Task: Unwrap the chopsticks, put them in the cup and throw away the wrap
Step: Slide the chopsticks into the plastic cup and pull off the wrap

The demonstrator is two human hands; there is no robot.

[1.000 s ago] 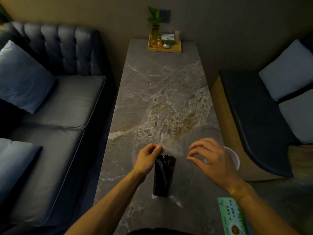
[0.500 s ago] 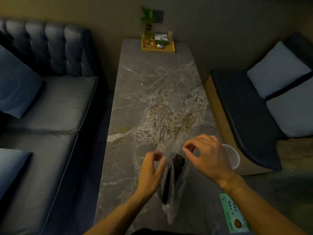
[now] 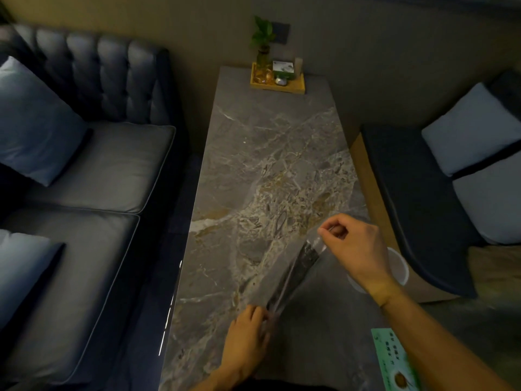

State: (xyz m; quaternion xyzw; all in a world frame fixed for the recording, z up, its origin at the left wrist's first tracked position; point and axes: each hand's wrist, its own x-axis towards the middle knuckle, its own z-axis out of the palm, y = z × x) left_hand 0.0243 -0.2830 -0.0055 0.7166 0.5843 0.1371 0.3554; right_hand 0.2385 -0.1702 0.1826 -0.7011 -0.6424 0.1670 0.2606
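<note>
Your two hands stretch a clear, glossy plastic wrap (image 3: 284, 280) diagonally above the worktop (image 3: 267, 153), a long slab of grey stone veined with white and ochre. Your left hand (image 3: 248, 338) pinches the near, lower end of the wrap; your right hand (image 3: 353, 249) is clenched on the far, upper end, thumb and forefinger pressed together. Inside the film the dark chopsticks (image 3: 306, 256) show as a slim, speckled black bundle, its upper part just below your right fingers; the lower part blurs into the crinkled film, and you cannot tell how far it runs. The wrap is taut and thin enough that the stone pattern shows through it.

The white round cup (image 3: 399, 268) stands at the right edge of the worktop, partly hidden behind your right wrist and forearm. A green printed card (image 3: 394, 359) lies at the near right corner, partly covered by your right arm. At the far end a shallow wooden tray (image 3: 293, 87) carries a leafy plant in a glass bottle (image 3: 263, 43) and a few small items too dim to identify. A tufted, blue-grey leather sofa (image 3: 93, 170) with soft cushions runs along the left; a dark bench (image 3: 414, 198) with pale pillows curves along the right.
</note>
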